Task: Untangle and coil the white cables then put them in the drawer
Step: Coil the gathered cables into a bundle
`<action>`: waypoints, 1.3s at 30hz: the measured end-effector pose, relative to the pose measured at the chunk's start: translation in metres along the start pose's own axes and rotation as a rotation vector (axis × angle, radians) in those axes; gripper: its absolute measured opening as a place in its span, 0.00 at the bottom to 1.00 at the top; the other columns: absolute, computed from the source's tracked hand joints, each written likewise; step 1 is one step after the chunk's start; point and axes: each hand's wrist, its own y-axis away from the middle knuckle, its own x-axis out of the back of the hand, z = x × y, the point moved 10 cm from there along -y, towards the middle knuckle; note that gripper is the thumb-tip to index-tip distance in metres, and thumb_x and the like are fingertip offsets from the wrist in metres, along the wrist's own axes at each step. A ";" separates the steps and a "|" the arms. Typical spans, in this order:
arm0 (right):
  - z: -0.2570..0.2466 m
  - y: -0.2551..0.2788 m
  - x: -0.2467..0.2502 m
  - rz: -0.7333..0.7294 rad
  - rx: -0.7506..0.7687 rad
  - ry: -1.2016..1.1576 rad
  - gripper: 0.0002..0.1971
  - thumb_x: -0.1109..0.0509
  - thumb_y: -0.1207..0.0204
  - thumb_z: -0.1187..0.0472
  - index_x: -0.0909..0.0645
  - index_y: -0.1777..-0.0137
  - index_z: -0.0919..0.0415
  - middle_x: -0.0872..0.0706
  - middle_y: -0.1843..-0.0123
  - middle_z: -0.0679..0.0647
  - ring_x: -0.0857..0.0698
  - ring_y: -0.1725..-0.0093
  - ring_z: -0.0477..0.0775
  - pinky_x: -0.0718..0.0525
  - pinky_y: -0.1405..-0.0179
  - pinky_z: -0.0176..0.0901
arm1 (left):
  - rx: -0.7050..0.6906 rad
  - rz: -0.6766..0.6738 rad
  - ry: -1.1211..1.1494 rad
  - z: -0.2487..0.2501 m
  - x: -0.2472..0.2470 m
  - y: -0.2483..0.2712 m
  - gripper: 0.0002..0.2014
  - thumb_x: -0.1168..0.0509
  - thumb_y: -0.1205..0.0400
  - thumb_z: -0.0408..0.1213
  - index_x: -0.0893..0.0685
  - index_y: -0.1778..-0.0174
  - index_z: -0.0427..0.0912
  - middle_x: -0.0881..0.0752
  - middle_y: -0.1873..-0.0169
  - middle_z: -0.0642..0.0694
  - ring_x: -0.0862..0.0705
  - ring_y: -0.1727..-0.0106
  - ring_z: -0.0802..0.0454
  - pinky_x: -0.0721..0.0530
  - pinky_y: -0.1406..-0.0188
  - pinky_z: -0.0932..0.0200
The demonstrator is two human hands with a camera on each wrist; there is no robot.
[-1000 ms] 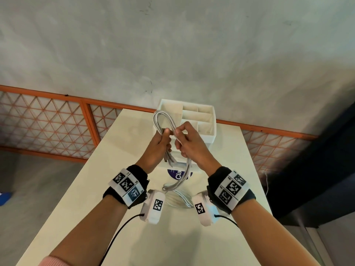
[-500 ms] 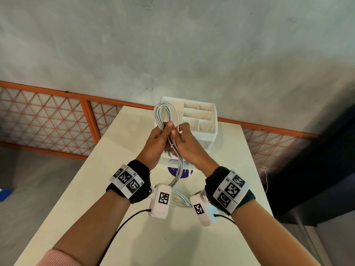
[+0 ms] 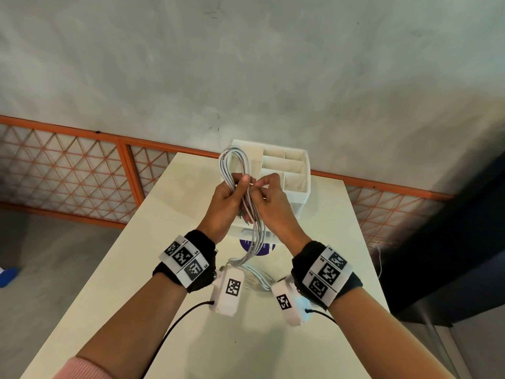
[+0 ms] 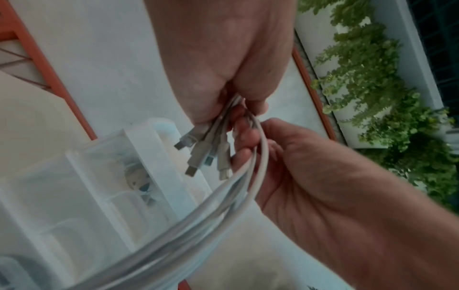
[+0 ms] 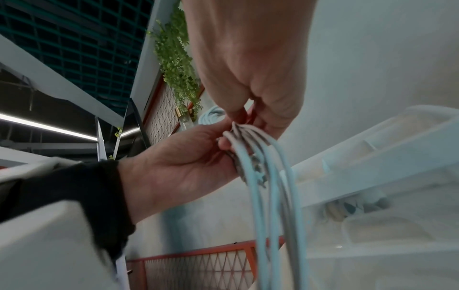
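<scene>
Several white cables [image 3: 234, 165] are bunched into a loop that stands up above my left hand [image 3: 240, 185], which grips the bunch in its fist. My right hand [image 3: 261, 186] pinches strands right beside the left thumb. The rest of the cables hang down between my wrists onto the table. In the left wrist view several plug ends [image 4: 198, 155] stick out below my left hand [image 4: 231, 102], and my right hand [image 4: 246, 145] curls round the hanging strands [image 4: 223, 208]. The right wrist view shows my right hand [image 5: 244, 117] and left hand [image 5: 223, 141] meeting on the cables [image 5: 268, 176].
A white desk organiser [image 3: 287, 170] with open top compartments stands at the table's far end, just behind my hands; its lower drawer front is mostly hidden by them. A purple sticker [image 3: 266, 248] lies in front of it. The cream table [image 3: 136, 269] is narrow, with floor on either side.
Both hands have lifted the bunch a little. My right hand has slid up the strands to pinch beside the left thumb, and the loop stands taller.
</scene>
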 end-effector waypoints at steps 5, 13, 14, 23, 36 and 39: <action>-0.020 -0.011 0.027 0.042 0.141 0.233 0.05 0.40 0.17 0.64 0.26 0.44 0.63 0.15 0.51 0.56 0.15 0.59 0.52 0.17 0.60 0.40 | 0.042 0.041 -0.086 -0.009 0.008 0.002 0.15 0.46 0.12 0.43 0.21 0.61 0.42 0.31 0.78 0.45 0.30 0.81 0.55 0.31 0.78 0.59; -0.041 -0.023 0.025 -0.140 0.121 0.319 0.10 0.39 0.18 0.61 0.19 0.42 0.56 0.13 0.57 0.49 0.17 0.62 0.43 0.22 0.59 0.29 | 0.094 -0.224 -0.171 -0.007 -0.029 0.013 0.15 0.47 0.12 0.45 0.23 0.61 0.45 0.21 0.73 0.55 0.29 0.77 0.55 0.29 0.79 0.62; -0.041 -0.023 0.029 -0.128 0.104 0.291 0.09 0.41 0.19 0.62 0.18 0.50 0.55 0.14 0.60 0.48 0.18 0.63 0.43 0.23 0.60 0.33 | 0.090 -0.237 -0.202 -0.006 -0.030 0.013 0.15 0.47 0.12 0.45 0.24 0.61 0.45 0.21 0.73 0.55 0.30 0.77 0.55 0.29 0.79 0.62; -0.043 -0.018 0.025 -0.159 0.034 0.294 0.11 0.47 0.17 0.61 0.24 0.57 0.56 0.21 0.63 0.48 0.23 0.65 0.46 0.28 0.63 0.40 | 0.047 -0.335 -0.291 0.000 -0.044 0.021 0.16 0.49 0.12 0.44 0.26 0.62 0.40 0.25 0.73 0.57 0.29 0.76 0.59 0.28 0.74 0.65; 0.055 0.022 -0.032 -0.575 -0.229 0.245 0.10 0.36 0.19 0.58 0.31 0.44 0.62 0.10 0.56 0.59 0.10 0.48 0.60 0.18 0.40 0.50 | -0.062 0.074 -0.173 0.011 0.016 0.001 0.17 0.50 0.11 0.40 0.24 0.59 0.35 0.24 0.83 0.55 0.27 0.83 0.61 0.32 0.82 0.68; 0.034 0.018 -0.022 -0.519 -0.125 0.238 0.07 0.41 0.15 0.54 0.30 0.56 0.52 0.21 0.66 0.50 0.14 0.65 0.55 0.18 0.61 0.40 | -0.084 0.194 -0.143 0.015 0.030 0.001 0.16 0.51 0.11 0.38 0.25 0.59 0.35 0.23 0.76 0.52 0.25 0.84 0.62 0.30 0.86 0.71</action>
